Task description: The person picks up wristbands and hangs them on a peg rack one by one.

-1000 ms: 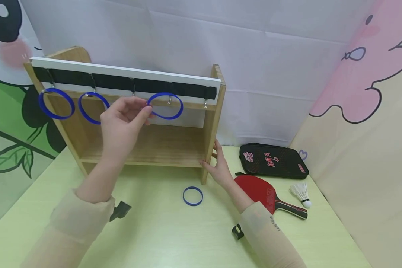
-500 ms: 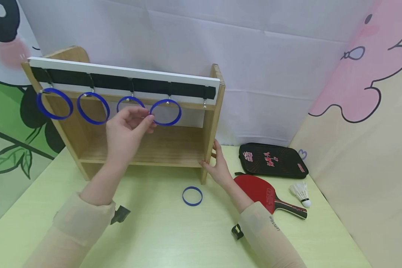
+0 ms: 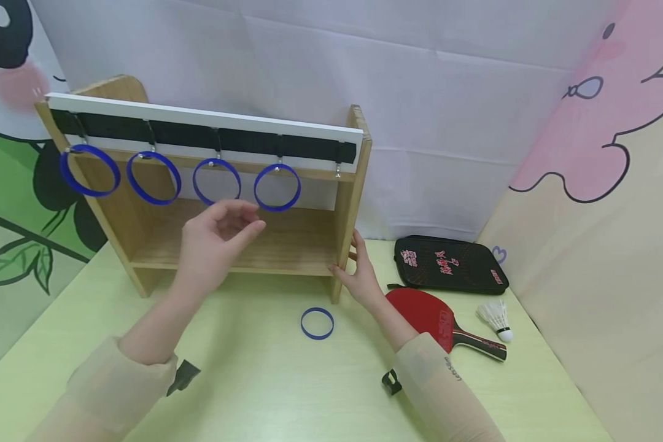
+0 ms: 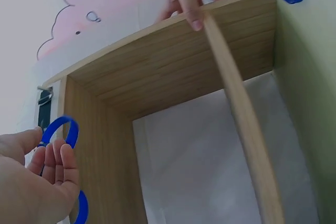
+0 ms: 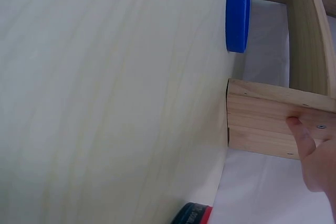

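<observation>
A wooden shelf point(image 3: 287, 245) carries a white rail with a black strip and a row of small metal hooks point(image 3: 338, 170). Blue rings hang from several hooks, among them one ring point(image 3: 278, 209) right of my left hand point(image 3: 215, 245) and another ring point(image 3: 194, 182) just above it. The left hand is just below these rings, thumb and fingertips apart with nothing between them. With thumb at the front edge and fingers along the outer side, my right hand point(image 3: 364, 282) grips the shelf's right side panel point(image 3: 353, 202). The rightmost hook bears no ring.
Another blue ring point(image 3: 317, 337) lies on the table in front of the shelf. To the right are a red table tennis bat point(image 3: 420, 310), a black case point(image 3: 452, 265) and a shuttlecock point(image 3: 496, 319). A white cloth backdrop point(image 3: 420, 123) stands behind the shelf.
The ring pinched by my left hand now hangs from the fourth hook. The left hand has let go of it and moved down. My right hand stays on the shelf.
</observation>
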{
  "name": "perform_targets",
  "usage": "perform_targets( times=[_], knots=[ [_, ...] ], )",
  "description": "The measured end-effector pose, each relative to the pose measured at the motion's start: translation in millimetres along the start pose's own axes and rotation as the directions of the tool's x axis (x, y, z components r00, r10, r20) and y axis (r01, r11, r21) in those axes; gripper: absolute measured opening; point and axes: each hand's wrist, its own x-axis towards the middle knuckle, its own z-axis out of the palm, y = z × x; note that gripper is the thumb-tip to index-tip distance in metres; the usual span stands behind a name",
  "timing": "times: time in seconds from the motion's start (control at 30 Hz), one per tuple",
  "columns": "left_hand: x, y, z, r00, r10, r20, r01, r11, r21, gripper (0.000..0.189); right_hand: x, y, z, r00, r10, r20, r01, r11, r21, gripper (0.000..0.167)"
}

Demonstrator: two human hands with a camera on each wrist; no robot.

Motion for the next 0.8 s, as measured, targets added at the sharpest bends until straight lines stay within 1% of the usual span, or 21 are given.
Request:
perform_targets(
  times=[0.13,0.23,0.4,0.5,0.6,0.67,0.73,0.8],
  knots=[
    [-8.0,-10.0,6.3,0.997,0.001,0.079,-0.005,0.999,0.051,0.028,0.1,0,0,1.000,-0.004,0.000,0.004,1.000,0.002,0.085],
    [-13.7,-19.7,11.0,0.990,-0.004,0.144,-0.008,0.997,0.078,0.028,0.2,1,0,1.000,-0.004,0.001,0.004,1.000,0.005,0.085],
    [-24.0,-36.8,18.6,0.967,-0.016,0.254,-0.015,0.993,0.119,0.028,0.6,2,0,1.000,-0.001,0.000,0.001,1.000,0.011,0.085],
    [-30.6,-47.6,23.6,0.951,-0.023,0.307,-0.024,0.988,0.150,0.031,0.3,1,0,1.000,0.003,-0.002,-0.003,1.000,0.006,0.085],
    [-36.8,-59.6,29.4,0.934,-0.014,0.358,-0.048,0.986,0.163,0.036,-0.3,1,0,1.000,0.002,-0.006,-0.002,1.000,0.003,0.085],
    [-40.8,-68.4,33.7,0.918,-0.004,0.397,-0.069,0.983,0.169,0.039,-0.4,1,0,1.000,-0.002,-0.007,0.002,1.000,0.004,0.085],
    [-44.2,-77.3,38.2,0.896,0.006,0.444,-0.092,0.981,0.173,0.042,0.0,1,0,1.000,-0.007,-0.006,0.007,1.000,0.005,0.085],
    [-47.7,-86.1,42.5,0.869,0.005,0.495,-0.110,0.977,0.183,0.046,0.5,1,0,1.000,-0.007,-0.001,0.007,1.000,0.005,0.085]
  ],
)
